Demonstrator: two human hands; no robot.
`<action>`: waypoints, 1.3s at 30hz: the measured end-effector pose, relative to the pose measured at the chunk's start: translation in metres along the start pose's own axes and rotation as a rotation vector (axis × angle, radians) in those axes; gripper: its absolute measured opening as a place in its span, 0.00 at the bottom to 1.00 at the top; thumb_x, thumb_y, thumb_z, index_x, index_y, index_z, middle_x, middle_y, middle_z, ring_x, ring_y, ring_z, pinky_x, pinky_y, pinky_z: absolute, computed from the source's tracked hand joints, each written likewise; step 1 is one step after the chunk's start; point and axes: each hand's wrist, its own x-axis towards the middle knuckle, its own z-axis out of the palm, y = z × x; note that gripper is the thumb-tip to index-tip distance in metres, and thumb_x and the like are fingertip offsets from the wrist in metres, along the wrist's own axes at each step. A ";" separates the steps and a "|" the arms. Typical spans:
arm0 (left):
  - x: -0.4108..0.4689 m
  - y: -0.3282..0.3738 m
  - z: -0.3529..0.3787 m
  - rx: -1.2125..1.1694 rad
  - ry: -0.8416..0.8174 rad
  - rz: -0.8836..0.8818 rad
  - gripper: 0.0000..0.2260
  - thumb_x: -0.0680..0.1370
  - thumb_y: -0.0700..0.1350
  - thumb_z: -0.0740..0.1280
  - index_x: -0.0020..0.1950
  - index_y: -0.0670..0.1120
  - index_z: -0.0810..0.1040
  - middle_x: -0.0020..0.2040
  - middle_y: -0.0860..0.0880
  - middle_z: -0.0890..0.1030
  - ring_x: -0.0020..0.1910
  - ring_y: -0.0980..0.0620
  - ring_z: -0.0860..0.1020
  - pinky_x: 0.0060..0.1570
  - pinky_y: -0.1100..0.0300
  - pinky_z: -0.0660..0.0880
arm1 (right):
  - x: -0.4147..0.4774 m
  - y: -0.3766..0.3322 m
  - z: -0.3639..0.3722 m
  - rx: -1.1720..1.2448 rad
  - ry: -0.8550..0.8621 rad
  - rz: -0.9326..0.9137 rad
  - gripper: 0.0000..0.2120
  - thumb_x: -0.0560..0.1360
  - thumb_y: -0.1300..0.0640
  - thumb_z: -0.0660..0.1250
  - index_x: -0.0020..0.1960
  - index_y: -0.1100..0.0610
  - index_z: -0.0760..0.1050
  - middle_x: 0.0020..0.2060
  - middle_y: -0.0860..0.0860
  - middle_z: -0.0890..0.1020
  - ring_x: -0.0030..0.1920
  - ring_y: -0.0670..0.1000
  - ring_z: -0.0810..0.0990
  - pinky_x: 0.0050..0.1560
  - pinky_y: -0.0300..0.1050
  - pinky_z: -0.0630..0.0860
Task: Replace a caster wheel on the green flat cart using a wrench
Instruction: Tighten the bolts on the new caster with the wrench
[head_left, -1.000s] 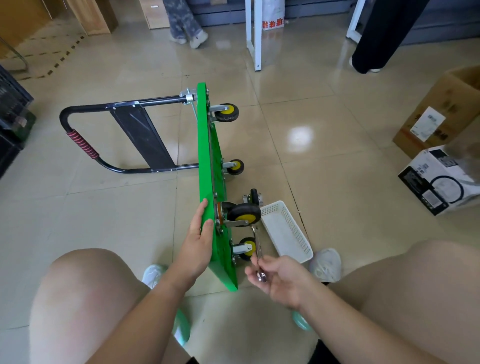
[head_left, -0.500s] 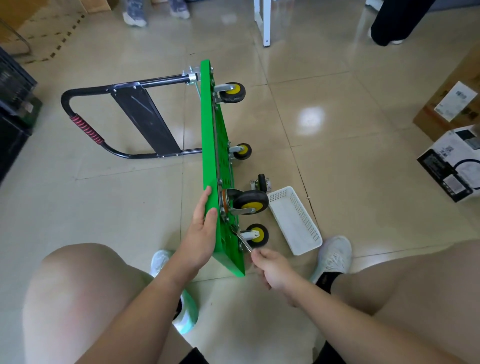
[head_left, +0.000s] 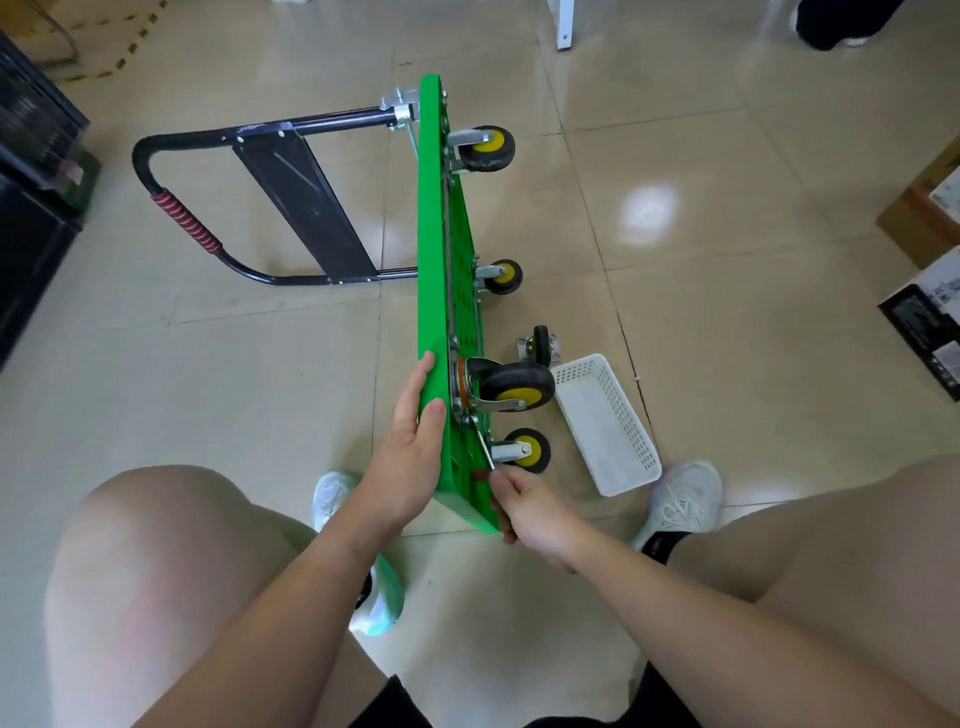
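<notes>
Cart (head_left: 434, 234) up on its long edge on the tiled floor (head_left: 727, 338), running from 12 o'clock down to 6. That looks deliberate: the underside faces 3 o'clock, so all the wheels and their bolts are open to reach. The folded black handle (head_left: 171, 208) lies flat out at 10 o'clock and, I'd say, props the deck from tipping that way.

The left hand (head_left: 415, 457) is spread flat on the deck's top face, fingers straight and thumb on the rim, bracing it against the pull of the tool. The right hand (head_left: 524, 504), at 5 o'clock of it, is clamped on the wrench (head_left: 482, 444), whose head reaches up to the mounting plate of the big near caster (head_left: 514, 387). Whether the head is seated on a nut, I can't tell.

At 4 o'clock of that caster lies a white basket (head_left: 608, 421), probably for loose hardware, with its contents not visible. A loose caster (head_left: 540, 345) stands on the floor at 1 o'clock. Whether it is the old or the new one is unclear.

In the way: the small lower wheel (head_left: 527, 449) sits just beside the wrench handle and may cramp the swing. Cardboard boxes (head_left: 924, 322) sit well clear at 3 o'clock.
</notes>
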 end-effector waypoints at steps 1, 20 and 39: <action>0.000 -0.001 0.000 0.001 0.000 0.002 0.22 0.87 0.54 0.53 0.81 0.69 0.56 0.80 0.59 0.65 0.78 0.57 0.65 0.80 0.48 0.62 | 0.002 -0.001 -0.001 -0.014 0.006 -0.012 0.14 0.85 0.51 0.56 0.64 0.52 0.77 0.39 0.49 0.75 0.37 0.49 0.74 0.35 0.41 0.74; 0.000 -0.001 -0.001 -0.013 -0.010 0.000 0.22 0.86 0.57 0.54 0.78 0.73 0.56 0.81 0.61 0.63 0.79 0.58 0.63 0.80 0.48 0.60 | 0.010 -0.001 0.005 -0.003 0.065 -0.067 0.16 0.79 0.62 0.69 0.66 0.53 0.78 0.44 0.51 0.82 0.40 0.47 0.82 0.41 0.35 0.80; -0.006 0.012 -0.002 0.004 -0.023 -0.025 0.22 0.88 0.52 0.53 0.81 0.68 0.55 0.81 0.60 0.62 0.78 0.59 0.63 0.80 0.57 0.57 | -0.036 -0.066 -0.012 0.277 -0.035 0.211 0.11 0.78 0.57 0.72 0.52 0.66 0.77 0.33 0.57 0.80 0.30 0.54 0.82 0.34 0.49 0.80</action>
